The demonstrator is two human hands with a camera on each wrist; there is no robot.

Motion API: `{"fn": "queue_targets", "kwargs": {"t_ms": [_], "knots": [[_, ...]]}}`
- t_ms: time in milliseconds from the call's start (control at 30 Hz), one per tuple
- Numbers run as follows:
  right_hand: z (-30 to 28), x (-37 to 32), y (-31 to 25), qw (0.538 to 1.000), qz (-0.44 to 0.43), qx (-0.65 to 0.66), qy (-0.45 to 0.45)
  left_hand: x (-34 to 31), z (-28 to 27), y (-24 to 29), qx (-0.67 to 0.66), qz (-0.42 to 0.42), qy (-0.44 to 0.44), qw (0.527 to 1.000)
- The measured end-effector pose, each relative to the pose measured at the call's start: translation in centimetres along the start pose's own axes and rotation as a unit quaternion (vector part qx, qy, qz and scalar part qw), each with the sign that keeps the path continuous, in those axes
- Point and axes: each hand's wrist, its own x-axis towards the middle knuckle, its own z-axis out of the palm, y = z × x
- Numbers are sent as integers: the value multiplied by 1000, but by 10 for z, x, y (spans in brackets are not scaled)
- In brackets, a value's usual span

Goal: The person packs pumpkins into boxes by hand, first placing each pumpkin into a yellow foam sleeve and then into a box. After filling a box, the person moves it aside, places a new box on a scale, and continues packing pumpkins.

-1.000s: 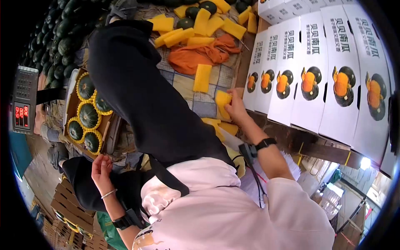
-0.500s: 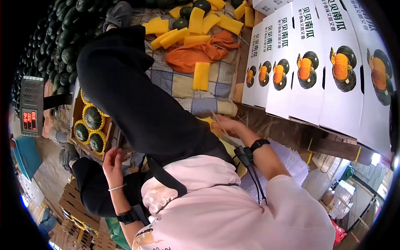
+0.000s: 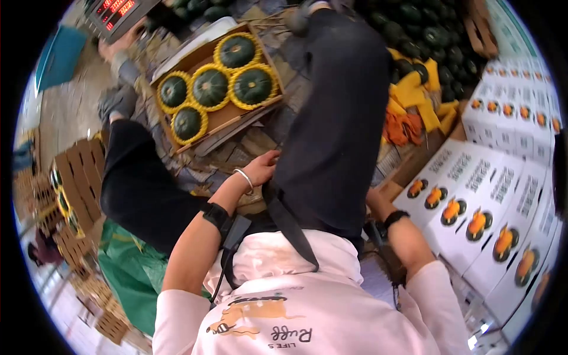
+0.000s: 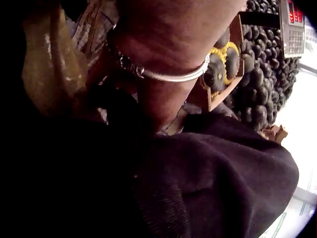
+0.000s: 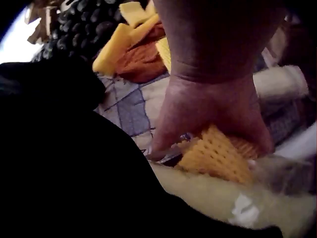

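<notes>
My right hand (image 5: 213, 106) reaches down beside the right thigh and grips a yellow foam net sleeve (image 5: 215, 153), which shows between its thumb and fingers in the right wrist view. The head view shows little of that hand, as the thigh covers it. My left hand (image 3: 260, 168), with a bracelet at the wrist, is between the legs against the inner side of the right thigh; its fingertips are hidden. Ahead of it, a cardboard box (image 3: 222, 127) holds several dark green pumpkins (image 3: 210, 87), each in a yellow foam net.
White printed cartons (image 3: 467, 201) line the right side. More foam nets (image 3: 411, 92) and an orange cloth (image 3: 402, 127) lie beyond the right leg. Loose pumpkins (image 3: 435, 35) are heaped behind. A digital scale (image 3: 118, 15) stands front left, a green bag (image 3: 133, 272) beside the left leg.
The head view has swung left, bringing the pumpkin box to the middle. My left hand has moved in against the right thigh. The right hand has gone lower beside the thigh.
</notes>
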Motion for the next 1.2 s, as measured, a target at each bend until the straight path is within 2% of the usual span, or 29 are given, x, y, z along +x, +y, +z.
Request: {"fn": "queue_targets", "kwargs": {"t_ms": [67, 100, 200, 300, 400, 467, 533, 600, 667, 733, 800, 833, 867, 900, 933, 967, 1000, 1033, 1067, 1133, 1167, 1200], "knots": [[-1, -10, 7, 998, 17, -24, 47, -7, -6, 15, -33, -16, -4, 999], [-4, -14, 12, 996, 22, -36, 74, -9, -10, 19, -40, -25, 22, 999], [-9, -27, 35, 985, 41, -62, 158, -19, -21, 42, -7, -85, 46, 995], [-21, -44, 55, 968, 45, -64, 239, -27, -37, 33, -37, -96, 53, 993], [-42, -74, 56, 950, 19, -40, 309, -56, -55, 51, -73, -63, 102, 990], [-61, -106, 26, 936, -36, -21, 349, -74, -68, 52, -141, -12, 145, 979], [-70, -163, -38, 903, -137, -14, 407, -99, -77, 63, -163, 26, 179, 970], [-57, -225, -116, 866, -267, -7, 424, -119, -83, 68, -171, 59, 190, 965], [-21, -277, -196, 831, -411, -4, 375, -137, -80, 78, -196, 106, 189, 956], [23, -292, -261, 819, -508, -11, 266, -159, -68, 91, -238, 166, 179, 940], [63, -250, -302, 871, -476, -55, 109, -173, -52, 97, -321, 235, 147, 906], [80, -212, -317, 898, -430, -88, 40, -175, -46, 95, -349, 270, 137, 887], [92, -165, -325, 923, -340, -178, -17, -178, -43, 91, -375, 304, 130, 866], [109, -123, -325, 922, -325, -195, -76, -183, -44, 83, -352, 284, 149, 880], [120, -90, -319, 935, -284, -129, -168, -191, -39, 81, -346, 270, 167, 883], [119, -55, -314, 937, -233, -167, -199, -190, -43, 66, -279, 213, 238, 905], [114, -25, -303, 899, -303, -296, -115, -183, -45, 49, -211, 149, 303, 917], [102, 1, -290, 834, -366, -411, -25, -182, -45, 36, -159, 134, 340, 917], [92, 18, -281, 748, -421, -509, 69, -181, -45, 27, -101, 117, 370, 916], [78, 36, -269, 619, -461, -636, 23, -174, -48, 21, 34, 87, 390, 916], [83, 16, -268, 736, -461, -495, 6, -167, -49, 24, 106, 74, 385, 914], [89, 6, -265, 793, -400, -459, -25, -160, -49, 26, 178, 62, 378, 907]]}}
